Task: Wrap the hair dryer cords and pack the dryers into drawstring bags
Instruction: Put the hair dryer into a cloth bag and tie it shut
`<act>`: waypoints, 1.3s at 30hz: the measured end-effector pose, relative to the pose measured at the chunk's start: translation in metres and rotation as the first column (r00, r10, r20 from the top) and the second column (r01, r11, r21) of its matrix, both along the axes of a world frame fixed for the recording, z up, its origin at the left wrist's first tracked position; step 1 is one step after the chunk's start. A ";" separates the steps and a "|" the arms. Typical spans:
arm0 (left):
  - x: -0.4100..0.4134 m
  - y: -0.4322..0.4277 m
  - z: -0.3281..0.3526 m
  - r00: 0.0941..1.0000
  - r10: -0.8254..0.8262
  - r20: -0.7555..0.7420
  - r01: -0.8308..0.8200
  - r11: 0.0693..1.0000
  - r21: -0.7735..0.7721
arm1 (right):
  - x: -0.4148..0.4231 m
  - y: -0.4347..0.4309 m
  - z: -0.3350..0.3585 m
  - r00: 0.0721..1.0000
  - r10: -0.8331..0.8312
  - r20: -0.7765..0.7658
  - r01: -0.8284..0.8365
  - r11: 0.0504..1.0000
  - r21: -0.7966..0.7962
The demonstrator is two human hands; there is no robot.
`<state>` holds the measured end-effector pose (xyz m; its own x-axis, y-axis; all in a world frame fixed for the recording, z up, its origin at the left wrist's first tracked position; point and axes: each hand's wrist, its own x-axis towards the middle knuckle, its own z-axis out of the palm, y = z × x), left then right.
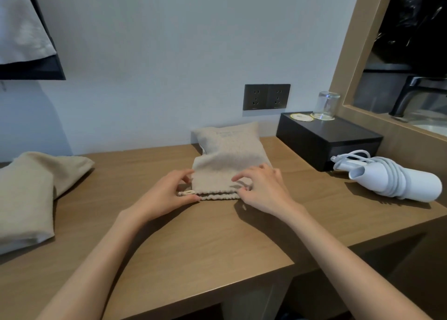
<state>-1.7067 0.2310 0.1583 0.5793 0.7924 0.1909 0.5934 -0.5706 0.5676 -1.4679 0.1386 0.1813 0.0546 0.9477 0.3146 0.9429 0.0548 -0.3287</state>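
Coarse-woven beige cloth, matt: drawstring bag [227, 160]. Under bag, smooth wood-grain desk [193, 242], faint sheen. Left of bag, folded cloths [31, 194], same matt beige fabric. Right of bag, hair dryer [418, 186], smooth white plastic; cord [393, 175] white, rubbery-looking. Behind bag to right, matt black box [326, 143]; clear glossy glass tumbler [327, 104].

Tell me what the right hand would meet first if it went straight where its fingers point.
The drawstring bag: the right hand holds its near end, fingers pointing left across it. Beyond, perhaps the left hand; depth unclear.
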 end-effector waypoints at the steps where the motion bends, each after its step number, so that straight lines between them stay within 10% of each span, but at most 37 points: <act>1: -0.003 0.000 0.000 1.000 0.025 0.012 -0.025 1.000 -0.018 | -0.010 0.003 0.000 0.999 0.052 0.001 -0.052 0.999 0.000; 13: -0.024 0.000 0.024 1.000 0.005 -0.007 -0.006 0.995 -0.104 | -0.072 0.035 -0.025 0.978 0.209 0.002 -0.208 0.975 0.072; 30: -0.026 0.012 0.012 0.878 0.477 0.044 -0.478 0.865 0.155 | -0.048 0.040 -0.031 0.994 -0.103 -0.032 0.108 0.966 0.235; 39: -0.015 0.003 0.003 0.954 0.280 -0.103 -0.258 0.948 0.186 | -0.015 0.013 -0.027 0.969 0.156 -0.192 -0.097 0.954 0.284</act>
